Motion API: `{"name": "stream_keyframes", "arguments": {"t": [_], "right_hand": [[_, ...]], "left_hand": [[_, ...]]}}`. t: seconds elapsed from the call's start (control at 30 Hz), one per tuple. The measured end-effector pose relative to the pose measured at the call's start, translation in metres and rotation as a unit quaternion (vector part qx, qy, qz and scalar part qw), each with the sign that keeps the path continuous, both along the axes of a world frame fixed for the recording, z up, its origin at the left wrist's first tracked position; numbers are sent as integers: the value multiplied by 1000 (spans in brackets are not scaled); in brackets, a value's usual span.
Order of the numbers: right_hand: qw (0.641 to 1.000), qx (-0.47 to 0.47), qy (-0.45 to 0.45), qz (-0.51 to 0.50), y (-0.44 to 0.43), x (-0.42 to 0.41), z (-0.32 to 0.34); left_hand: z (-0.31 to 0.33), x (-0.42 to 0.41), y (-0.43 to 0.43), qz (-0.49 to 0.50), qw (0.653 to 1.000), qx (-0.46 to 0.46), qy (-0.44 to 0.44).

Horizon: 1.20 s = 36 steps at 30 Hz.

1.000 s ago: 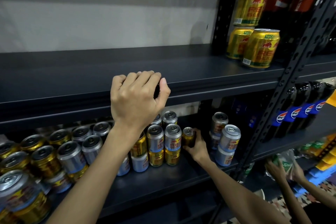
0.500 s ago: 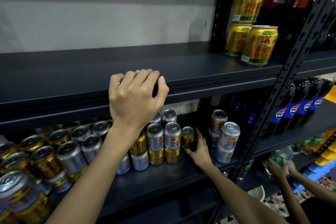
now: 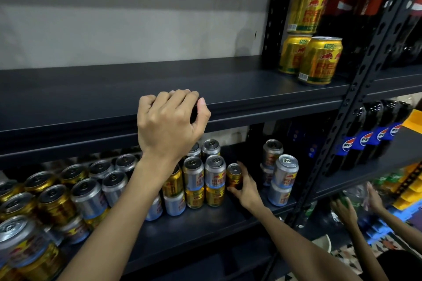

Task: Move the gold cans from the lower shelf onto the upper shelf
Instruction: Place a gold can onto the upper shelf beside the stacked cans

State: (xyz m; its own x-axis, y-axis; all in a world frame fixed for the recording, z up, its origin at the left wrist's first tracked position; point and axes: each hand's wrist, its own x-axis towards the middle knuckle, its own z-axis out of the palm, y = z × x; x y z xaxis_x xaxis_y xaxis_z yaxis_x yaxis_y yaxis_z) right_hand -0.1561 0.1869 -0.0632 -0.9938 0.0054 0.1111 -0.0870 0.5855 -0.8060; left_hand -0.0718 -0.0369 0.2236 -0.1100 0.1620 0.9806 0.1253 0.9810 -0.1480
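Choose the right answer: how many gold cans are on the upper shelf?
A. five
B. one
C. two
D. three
D: the front gold can and the rear gold can stand side by side on the upper shelf, and the top gold can is stacked on the rear one.

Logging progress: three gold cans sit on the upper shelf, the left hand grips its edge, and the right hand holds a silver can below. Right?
One slip: the head view shows the right hand holding a gold can, not silver. The rest holds.
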Motion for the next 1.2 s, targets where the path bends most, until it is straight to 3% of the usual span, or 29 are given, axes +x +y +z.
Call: {"name": "stream_keyframes", "arguments": {"t": [0.47,0.73,1.0,1.2], "right_hand": [[983,-85,164,12,17,72,59],[973,-94,207,45,46,128,156],[932,-80,348,62,71,152,293],[909,-86,407,31,91,134,373]], "left_hand": [[3,6,1,-22,999,6,-43],[14,15,9,-24,991,54,-124],[68,13,17,-15,949,111,-295],[80,-4,9,-36,854,67,-515]]}}
